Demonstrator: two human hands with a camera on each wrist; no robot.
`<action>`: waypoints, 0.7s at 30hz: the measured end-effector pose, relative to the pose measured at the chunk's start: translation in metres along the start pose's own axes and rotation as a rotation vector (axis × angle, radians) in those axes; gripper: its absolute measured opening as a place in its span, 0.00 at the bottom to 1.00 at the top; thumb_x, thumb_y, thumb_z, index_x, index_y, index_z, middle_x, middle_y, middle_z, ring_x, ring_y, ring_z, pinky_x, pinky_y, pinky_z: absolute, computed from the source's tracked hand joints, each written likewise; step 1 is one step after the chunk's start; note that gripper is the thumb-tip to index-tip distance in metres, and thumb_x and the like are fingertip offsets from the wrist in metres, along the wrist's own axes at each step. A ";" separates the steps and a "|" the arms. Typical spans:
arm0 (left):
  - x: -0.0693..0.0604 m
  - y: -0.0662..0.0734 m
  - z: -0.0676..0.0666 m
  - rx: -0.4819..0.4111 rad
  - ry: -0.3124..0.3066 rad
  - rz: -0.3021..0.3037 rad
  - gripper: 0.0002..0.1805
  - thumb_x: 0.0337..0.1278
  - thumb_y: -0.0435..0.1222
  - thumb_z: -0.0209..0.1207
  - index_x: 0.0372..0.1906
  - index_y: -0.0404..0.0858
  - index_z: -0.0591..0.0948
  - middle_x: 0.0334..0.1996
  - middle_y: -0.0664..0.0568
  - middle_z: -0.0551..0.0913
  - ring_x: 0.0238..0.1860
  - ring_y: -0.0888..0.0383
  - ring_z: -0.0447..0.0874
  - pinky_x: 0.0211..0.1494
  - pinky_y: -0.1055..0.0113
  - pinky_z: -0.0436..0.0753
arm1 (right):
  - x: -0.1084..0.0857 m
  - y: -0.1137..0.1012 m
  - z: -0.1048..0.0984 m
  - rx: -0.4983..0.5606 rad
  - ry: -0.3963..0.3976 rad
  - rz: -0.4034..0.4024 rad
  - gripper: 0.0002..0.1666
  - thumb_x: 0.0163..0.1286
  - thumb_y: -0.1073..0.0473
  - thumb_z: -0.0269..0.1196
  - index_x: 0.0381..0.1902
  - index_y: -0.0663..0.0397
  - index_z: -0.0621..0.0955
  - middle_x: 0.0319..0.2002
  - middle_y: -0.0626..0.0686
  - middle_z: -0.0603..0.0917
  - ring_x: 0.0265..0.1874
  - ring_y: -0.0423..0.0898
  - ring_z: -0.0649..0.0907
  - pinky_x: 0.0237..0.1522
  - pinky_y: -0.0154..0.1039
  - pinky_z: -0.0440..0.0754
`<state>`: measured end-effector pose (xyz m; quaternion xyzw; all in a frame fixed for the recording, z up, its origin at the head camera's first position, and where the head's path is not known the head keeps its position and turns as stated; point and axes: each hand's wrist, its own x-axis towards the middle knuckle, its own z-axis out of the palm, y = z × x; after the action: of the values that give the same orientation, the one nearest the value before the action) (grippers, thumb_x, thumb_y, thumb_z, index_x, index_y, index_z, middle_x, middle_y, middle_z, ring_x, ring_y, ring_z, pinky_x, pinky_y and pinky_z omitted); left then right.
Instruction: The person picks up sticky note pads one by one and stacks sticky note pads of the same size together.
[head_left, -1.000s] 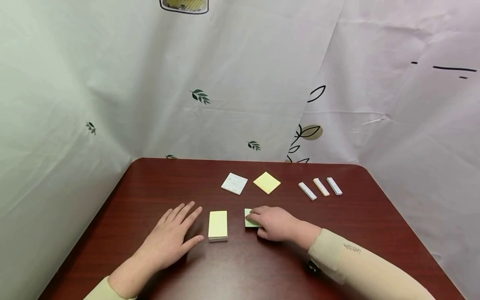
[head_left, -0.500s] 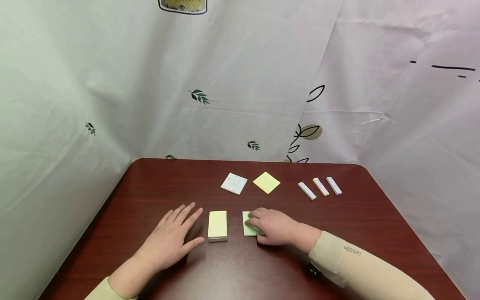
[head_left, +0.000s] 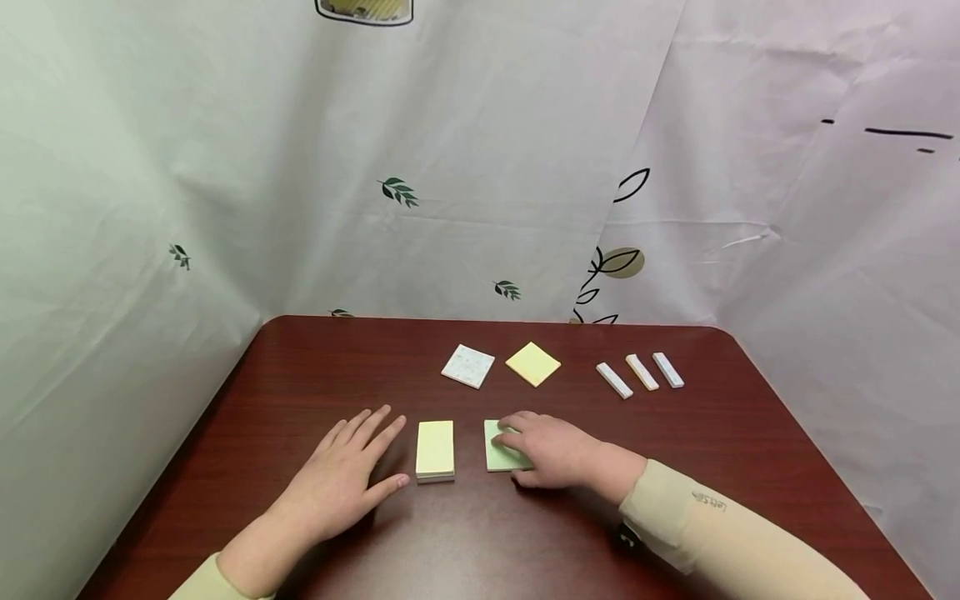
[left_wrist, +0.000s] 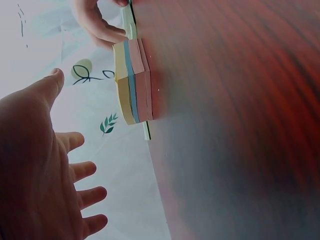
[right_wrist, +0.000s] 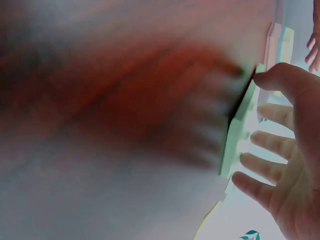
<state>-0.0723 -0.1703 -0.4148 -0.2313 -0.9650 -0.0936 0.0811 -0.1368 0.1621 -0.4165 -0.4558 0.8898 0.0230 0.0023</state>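
A pale green pad of sticky notes (head_left: 500,458) lies flat on the table, partly covered by my right hand (head_left: 555,452). In the right wrist view, that hand's fingers spread over the green pad (right_wrist: 231,150), and the thumb is at its near corner. Left of it sits a small oblong stack of sticky notes (head_left: 435,450), yellow on top. The left wrist view shows yellow, blue and pink layers in the stack (left_wrist: 132,82). My left hand (head_left: 337,479) is spread just left of the stack, apart from it, holding nothing.
Farther back on the dark red table (head_left: 337,358) lie a speckled white square pad (head_left: 468,367) and a yellow square pad (head_left: 533,364). Three narrow pale strips (head_left: 642,372) lie at the back right. Printed white sheeting (head_left: 450,167) surrounds the table's far sides.
The green pad has come slightly toward me and now lies flat, with more of it showing. My right fingers have loosened over it. The left hand stays in place.
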 end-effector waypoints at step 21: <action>0.002 0.002 0.000 0.000 -0.004 -0.001 0.42 0.62 0.62 0.56 0.76 0.47 0.64 0.75 0.46 0.61 0.72 0.40 0.61 0.71 0.41 0.60 | 0.005 0.002 0.000 -0.093 -0.013 -0.079 0.28 0.56 0.56 0.63 0.57 0.51 0.79 0.57 0.55 0.80 0.57 0.50 0.80 0.52 0.43 0.80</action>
<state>-0.0736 -0.1679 -0.4145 -0.2308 -0.9653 -0.0934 0.0791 -0.1413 0.1593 -0.4169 -0.4901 0.8690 0.0670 -0.0123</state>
